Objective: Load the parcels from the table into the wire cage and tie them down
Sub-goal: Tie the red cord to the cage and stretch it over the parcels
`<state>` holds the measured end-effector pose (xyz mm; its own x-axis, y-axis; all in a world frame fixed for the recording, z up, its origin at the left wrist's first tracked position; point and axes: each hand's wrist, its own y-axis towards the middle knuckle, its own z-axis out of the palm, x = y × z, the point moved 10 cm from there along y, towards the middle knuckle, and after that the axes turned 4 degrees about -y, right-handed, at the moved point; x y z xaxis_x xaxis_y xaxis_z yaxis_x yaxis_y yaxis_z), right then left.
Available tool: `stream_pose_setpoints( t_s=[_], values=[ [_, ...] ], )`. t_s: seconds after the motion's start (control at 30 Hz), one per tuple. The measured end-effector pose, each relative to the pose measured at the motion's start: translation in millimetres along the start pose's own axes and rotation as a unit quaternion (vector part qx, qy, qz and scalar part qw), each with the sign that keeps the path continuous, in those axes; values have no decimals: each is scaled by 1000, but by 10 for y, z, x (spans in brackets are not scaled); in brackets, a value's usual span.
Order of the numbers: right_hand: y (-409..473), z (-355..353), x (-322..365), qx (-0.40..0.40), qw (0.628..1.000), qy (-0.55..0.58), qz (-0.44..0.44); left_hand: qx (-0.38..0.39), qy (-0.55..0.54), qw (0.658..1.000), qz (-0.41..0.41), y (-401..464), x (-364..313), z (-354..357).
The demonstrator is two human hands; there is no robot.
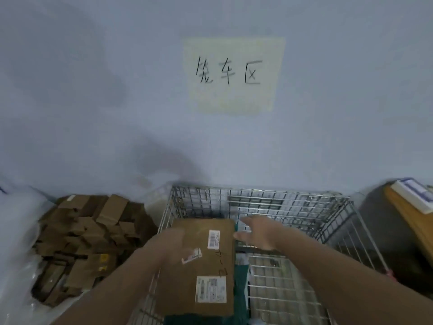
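Observation:
A brown cardboard parcel (201,266) with white labels lies over the left part of the wire cage (293,205), on top of something dark green. My left hand (168,242) is on the parcel's left edge; blur hides how its fingers lie. My right hand (256,233) hovers at the parcel's far right corner with fingers spread, inside the cage. The cage's right half shows bare wire floor.
A heap of flattened brown cartons (86,242) lies in clear plastic left of the cage. A pale wall with a handwritten paper sign (232,73) stands just behind. At far right is a dark round object (379,233) with a yellow board and a white box.

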<state>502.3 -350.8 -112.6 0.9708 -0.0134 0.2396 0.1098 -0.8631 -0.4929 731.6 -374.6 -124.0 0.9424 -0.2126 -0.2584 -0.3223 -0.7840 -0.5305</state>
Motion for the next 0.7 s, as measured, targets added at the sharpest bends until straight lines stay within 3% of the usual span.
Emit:
stream_pose_setpoints(
  t_s=[0.2, 0.33, 0.5, 0.7],
  values=[
    [-989, -1967, 106, -114, 992, -44, 10, -130, 57, 988, 52, -823, -807, -1835],
    [-1710, -2855, 155, -177, 982, -68, 26, -191, 105, 973, 76, -1457, -1317, -2684],
    [-2423, -3616, 212, -247, 966, -64, 36, -257, 129, 953, 99, -2035, -1834, -3441],
    [-2812, -3927, 201, -279, 956, -71, 48, -294, 124, 939, 127, -2249, -2225, -3800]
  ],
)
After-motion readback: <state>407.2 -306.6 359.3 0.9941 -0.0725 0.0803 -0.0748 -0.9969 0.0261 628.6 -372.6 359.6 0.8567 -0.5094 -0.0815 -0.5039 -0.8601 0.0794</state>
